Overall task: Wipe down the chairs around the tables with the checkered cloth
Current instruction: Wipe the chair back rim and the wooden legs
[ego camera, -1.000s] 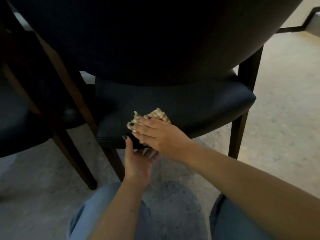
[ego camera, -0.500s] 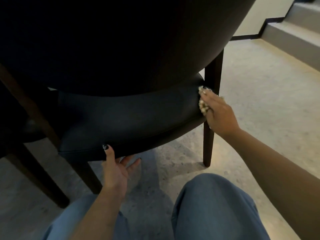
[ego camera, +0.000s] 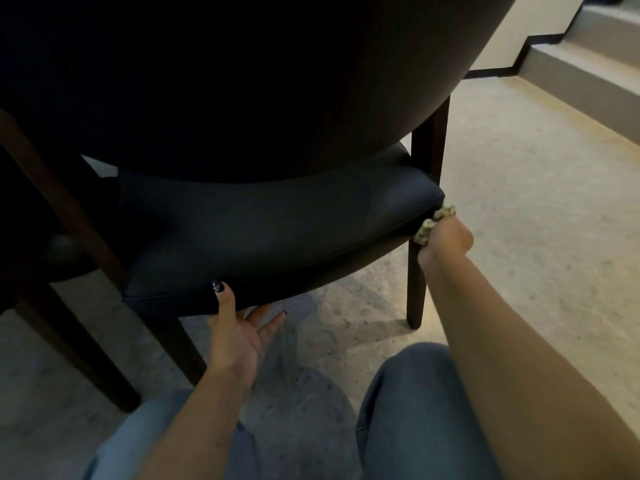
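1. Checkered cloth (ego camera: 433,223) — bunched into a small wad in the right hand (ego camera: 446,239), whose fingers are curled round it; the wad is pressed against the right corner of the seat cushion (ego camera: 277,230), where the rear chair leg (ego camera: 420,265) meets it.
2. Left hand (ego camera: 239,327) — thumb hooked over the seat's near edge, fingers reaching under it, apparently steadying the chair (ego camera: 242,98).
3. Handling, judged: the cloth looks soft, light and easily crumpled, so a full-fist hold suits it better than a fingertip pinch, which might let it slip on the leg.
4. Handling, judged: the dark upholstery appears smooth and padded, likely slick under the cloth; the wooden leg is stiff and narrow, so wrapping the wad around it should cover more surface.
5. Writing — no brand, label or lettering is legible on the cloth or chair.
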Available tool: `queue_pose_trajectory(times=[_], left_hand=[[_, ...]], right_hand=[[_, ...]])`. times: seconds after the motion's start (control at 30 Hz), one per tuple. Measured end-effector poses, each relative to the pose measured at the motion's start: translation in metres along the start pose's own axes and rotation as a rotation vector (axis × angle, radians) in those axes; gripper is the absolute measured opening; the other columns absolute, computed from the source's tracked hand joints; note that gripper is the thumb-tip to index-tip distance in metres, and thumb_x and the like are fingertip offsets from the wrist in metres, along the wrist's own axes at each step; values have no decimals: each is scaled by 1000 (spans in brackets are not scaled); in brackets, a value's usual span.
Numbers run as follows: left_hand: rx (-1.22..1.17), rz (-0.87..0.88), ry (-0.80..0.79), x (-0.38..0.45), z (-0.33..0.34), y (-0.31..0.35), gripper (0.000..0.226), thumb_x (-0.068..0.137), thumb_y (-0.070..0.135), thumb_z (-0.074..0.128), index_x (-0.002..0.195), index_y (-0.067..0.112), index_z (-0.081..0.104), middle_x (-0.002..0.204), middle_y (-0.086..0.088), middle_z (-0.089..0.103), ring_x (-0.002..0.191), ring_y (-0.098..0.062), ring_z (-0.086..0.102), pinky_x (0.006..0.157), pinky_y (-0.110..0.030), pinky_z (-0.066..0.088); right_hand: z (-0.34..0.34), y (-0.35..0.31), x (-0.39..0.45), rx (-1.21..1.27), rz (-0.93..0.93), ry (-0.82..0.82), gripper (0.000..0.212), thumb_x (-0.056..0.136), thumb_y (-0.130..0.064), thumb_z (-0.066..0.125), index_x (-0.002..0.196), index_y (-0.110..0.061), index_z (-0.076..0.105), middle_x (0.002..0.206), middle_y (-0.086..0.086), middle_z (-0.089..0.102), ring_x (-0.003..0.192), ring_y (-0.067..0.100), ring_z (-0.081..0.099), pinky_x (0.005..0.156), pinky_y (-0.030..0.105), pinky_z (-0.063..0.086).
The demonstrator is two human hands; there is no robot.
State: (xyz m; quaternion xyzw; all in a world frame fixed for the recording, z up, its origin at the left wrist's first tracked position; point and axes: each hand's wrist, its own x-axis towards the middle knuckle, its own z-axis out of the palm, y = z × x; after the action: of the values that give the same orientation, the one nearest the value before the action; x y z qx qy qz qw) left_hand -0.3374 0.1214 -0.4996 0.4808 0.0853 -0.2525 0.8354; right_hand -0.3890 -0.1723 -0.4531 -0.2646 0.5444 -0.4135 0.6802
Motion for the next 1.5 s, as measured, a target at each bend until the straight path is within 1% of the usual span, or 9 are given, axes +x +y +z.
queue_pose_trajectory(times=[0.2, 0.37, 0.63, 0.77, 0.87, 1.0, 1.1, 1.37, 1.5], left_hand=[[71, 19, 22, -3, 1, 4, 82, 76, 62, 50, 146, 23, 33, 131, -7, 59, 106, -24, 66, 95, -48, 48], [195, 20, 17, -3, -4, 8, 85, 74, 65, 47, 148, 27, 28, 135, -1, 56, 118, -19, 58, 100, -44, 45], [243, -52, 40, -9, -8, 16, 96, 75, 67, 49, 153, 19, 21, 151, 4, 38, 125, -6, 41, 114, -34, 27], [215, -36, 75, -12, -8, 16, 72, 74, 63, 55, 130, 17, 53, 107, 14, 70, 88, 5, 65, 88, -21, 47], [198, -29, 86, -14, -9, 17, 64, 73, 60, 58, 121, 19, 58, 112, 8, 70, 101, -3, 64, 103, -30, 41], [177, -51, 62, -13, -12, 19, 76, 72, 60, 59, 134, 16, 51, 123, 1, 66, 113, -12, 62, 112, -40, 32], [162, -74, 71, -10, -15, 17, 72, 72, 59, 60, 131, 18, 53, 117, 1, 69, 108, -12, 65, 110, -41, 35], [287, -49, 26, -9, -23, 21, 76, 70, 62, 59, 131, 16, 52, 110, 2, 72, 104, -11, 66, 100, -40, 42], [323, -23, 3, -6, -24, 21, 81, 70, 63, 57, 136, 17, 47, 111, 2, 71, 101, -9, 67, 102, -42, 44]], right_hand=[[-4, 41, -33, 103, 298, -74, 24, 97, -18, 45, 76, -19, 55, 59, -5, 49, 43, 4, 41, 44, 14, 41], [-6, 71, -66, 64, 391, -143, 16, 99, -19, 44, 93, -16, 59, 86, 4, 63, 87, 13, 63, 93, 35, 52], [1, 133, -140, -124, 507, -308, 21, 98, -12, 38, 90, -9, 56, 75, 7, 57, 66, 18, 57, 71, 34, 55], [1, 152, -167, -271, 520, -409, 19, 94, -11, 43, 86, -8, 59, 82, 14, 64, 77, 27, 64, 78, 41, 57], [-8, 128, -152, -269, 467, -402, 21, 94, -3, 37, 79, -9, 50, 61, 8, 53, 51, 18, 53, 45, 24, 46], [-12, 61, -100, -303, 96, -132, 18, 95, -5, 36, 92, -5, 54, 83, 8, 54, 63, 16, 53, 62, 29, 50], [-2, 13, -55, -147, -172, 26, 26, 94, -11, 31, 108, -12, 53, 91, 7, 55, 52, 14, 54, 44, 20, 42], [22, 10, -38, -308, -319, -30, 40, 101, -23, 34, 137, -20, 51, 131, 0, 57, 113, 19, 56, 99, 33, 48], [20, 35, -63, -301, -236, 26, 38, 100, -13, 35, 135, -13, 50, 123, 9, 58, 95, 25, 59, 79, 31, 47]])
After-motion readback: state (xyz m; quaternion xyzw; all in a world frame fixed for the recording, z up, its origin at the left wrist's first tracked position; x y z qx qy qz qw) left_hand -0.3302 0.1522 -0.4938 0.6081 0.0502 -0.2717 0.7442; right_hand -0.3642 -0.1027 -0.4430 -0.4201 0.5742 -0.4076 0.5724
